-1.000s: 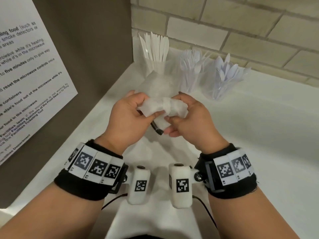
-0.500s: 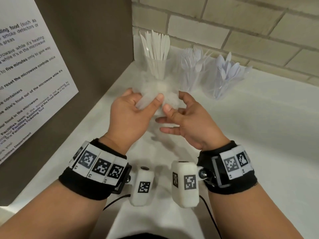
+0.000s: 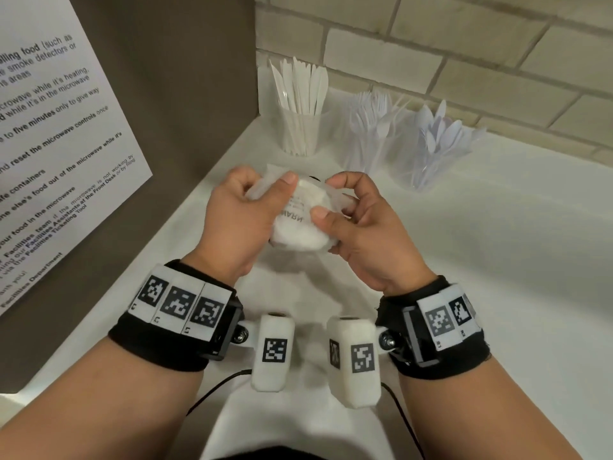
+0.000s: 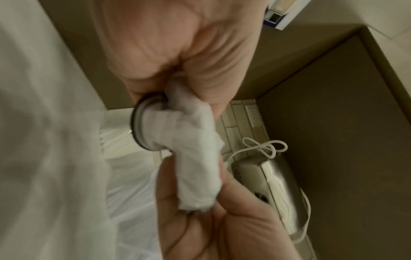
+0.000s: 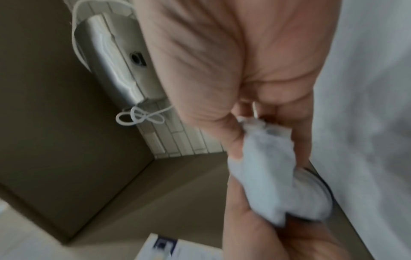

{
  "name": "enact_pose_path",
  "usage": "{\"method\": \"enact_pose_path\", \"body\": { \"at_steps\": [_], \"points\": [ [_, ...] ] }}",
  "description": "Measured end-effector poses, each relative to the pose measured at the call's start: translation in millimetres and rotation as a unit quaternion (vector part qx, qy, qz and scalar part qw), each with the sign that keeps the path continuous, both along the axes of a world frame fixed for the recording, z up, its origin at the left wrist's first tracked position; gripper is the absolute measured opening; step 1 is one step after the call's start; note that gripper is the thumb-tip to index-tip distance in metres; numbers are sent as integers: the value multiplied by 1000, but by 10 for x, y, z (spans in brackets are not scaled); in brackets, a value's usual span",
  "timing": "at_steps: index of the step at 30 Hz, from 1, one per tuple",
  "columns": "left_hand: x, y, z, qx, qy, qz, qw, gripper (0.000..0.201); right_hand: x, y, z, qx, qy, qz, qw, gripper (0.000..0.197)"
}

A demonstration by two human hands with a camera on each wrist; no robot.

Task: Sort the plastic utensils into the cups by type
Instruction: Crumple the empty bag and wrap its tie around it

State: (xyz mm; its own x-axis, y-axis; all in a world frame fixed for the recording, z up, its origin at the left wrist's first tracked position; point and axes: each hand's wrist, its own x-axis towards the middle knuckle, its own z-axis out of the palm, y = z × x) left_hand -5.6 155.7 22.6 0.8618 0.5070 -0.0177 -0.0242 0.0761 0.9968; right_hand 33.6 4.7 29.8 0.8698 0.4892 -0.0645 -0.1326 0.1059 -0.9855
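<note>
White counter (image 3: 497,260) under a brick wall (image 3: 464,44) is carrying three clear cups along its back edge: knives (image 3: 300,94) by the back left corner, forks (image 3: 374,111) next, spoons (image 3: 441,131) rightmost. Nearer the front, both hands are holding up a crumpled white plastic bag (image 3: 298,224); left hand (image 3: 238,220) and right hand (image 3: 361,234) are each gripping it with curled fingers.

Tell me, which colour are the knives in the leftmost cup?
The knives are plain white, seen best in the head view.
</note>
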Motion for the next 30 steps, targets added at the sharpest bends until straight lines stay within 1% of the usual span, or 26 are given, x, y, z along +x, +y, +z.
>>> {"method": "enact_pose_path", "body": {
  "at_steps": [1, 2, 3, 4, 5, 6, 7, 8, 9, 10, 11, 12, 14, 15, 16, 18, 21, 23, 24, 27, 28, 29, 30],
  "points": [
    [7, 36, 5, 74, -3, 30, 997, 22, -13, 21, -3, -42, -28, -29, 998, 37],
    [18, 67, 11, 143, -8, 47, 989, 21, -26, 42, -4, -98, -65, -52, 992, 42],
    [25, 90, 20, 194, -8, 50, 980, 22, -35, 55, -5, -146, -96, -59, 983, 47],
    [31, 102, 31, 225, -7, 48, 973, 21, -42, 74, 0, -172, -109, -45, 978, 51],
    [30, 102, 38, 233, -5, 45, 971, 15, -53, 97, 12, -179, -102, -20, 978, 54],
    [25, 84, 33, 221, 3, 41, 974, 12, -63, 120, 10, -178, -87, 5, 980, 56],
    [15, 59, 23, 187, 17, 37, 982, 20, -74, 143, 5, -176, -74, 25, 981, 56],
    [4, 22, 20, 128, 28, 33, 991, 30, -82, 165, -7, -175, -69, 34, 982, 54],
    [-16, -10, 34, 49, 35, 20, 998, 36, -87, 182, -14, -176, -70, 33, 981, 49],
    [-35, -21, 46, -36, 36, -3, 999, 40, -87, 189, -7, -179, -74, 25, 981, 42],
    [-60, -6, 58, -101, 39, -38, 993, 42, -78, 182, 0, -184, -80, 12, 980, 35],
    [-81, 33, 52, -140, 45, -89, 985, 44, -58, 166, -5, -187, -86, -6, 979, 28],
    [-132, 138, 51, -143, 65, -203, 966, 49, -14, 120, -8, -194, -97, -40, 975, 21],
    [-163, 179, 59, -137, 80, -248, 956, 50, -1, 101, 6, -203, -107, -49, 972, 22],
    [-188, 212, 74, -138, 93, -272, 948, 48, 3, 92, 21, -213, -116, -49, 969, 23],
    [-242, 243, 134, -157, 99, -270, 945, 44, -35, 100, 68, -211, -119, -34, 970, 23],
    [-346, 236, 220, -178, 92, -222, 954, 39, -139, 105, 134, -198, -110, -7, 974, 26],
    [-454, 234, 268, -185, 89, -186, 961, 40, -245, 94, 179, -190, -119, 19, 974, 27],
    [-522, 238, 290, -184, 85, -168, 965, 41, -307, 76, 197, -183, -122, 34, 975, 34],
    [-764, 260, 360, -158, 72, -131, 976, 47, -530, -43, 276, -187, -116, 89, 971, 69],
    [-861, 273, 379, -149, 67, -122, 979, 49, -604, -101, 308, -202, -118, 104, 967, 74],
    [-959, 292, 393, -145, 63, -113, 981, 50, -674, -185, 340, -220, -119, 118, 961, 74],
    [-1065, 316, 403, -144, 59, -105, 982, 50, -742, -280, 354, -232, -120, 139, 955, 69]
  ]
}}
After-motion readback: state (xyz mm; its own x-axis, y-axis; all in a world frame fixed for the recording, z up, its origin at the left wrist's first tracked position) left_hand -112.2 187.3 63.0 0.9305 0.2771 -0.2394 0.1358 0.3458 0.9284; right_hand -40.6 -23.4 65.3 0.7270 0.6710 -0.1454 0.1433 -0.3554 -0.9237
